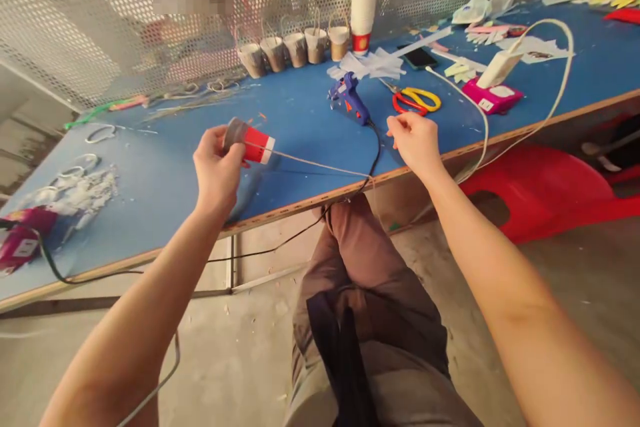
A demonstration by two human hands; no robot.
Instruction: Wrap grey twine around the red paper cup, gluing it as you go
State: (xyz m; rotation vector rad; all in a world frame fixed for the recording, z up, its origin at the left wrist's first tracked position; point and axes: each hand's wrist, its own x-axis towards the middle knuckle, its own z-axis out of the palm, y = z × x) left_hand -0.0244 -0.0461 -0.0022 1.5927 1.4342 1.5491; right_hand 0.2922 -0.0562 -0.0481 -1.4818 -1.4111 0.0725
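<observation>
My left hand is closed around a small red and white paper cup, tilted on its side above the blue table. Grey-brown cord covers the end of the cup nearest my palm. From the cup a thin string stretches right to the table's front edge and hangs over it. My right hand is raised near that edge, its fingers curled into a pinch; anything between them is too small or hidden to make out. Beyond it lie a blue glue gun and scissors with red and yellow handles.
Several cord-wrapped cups with handles line the mesh screen beside a tall cup stack. A phone and a pink power socket are on the right. White scraps lie at left. A red chair stands below the table.
</observation>
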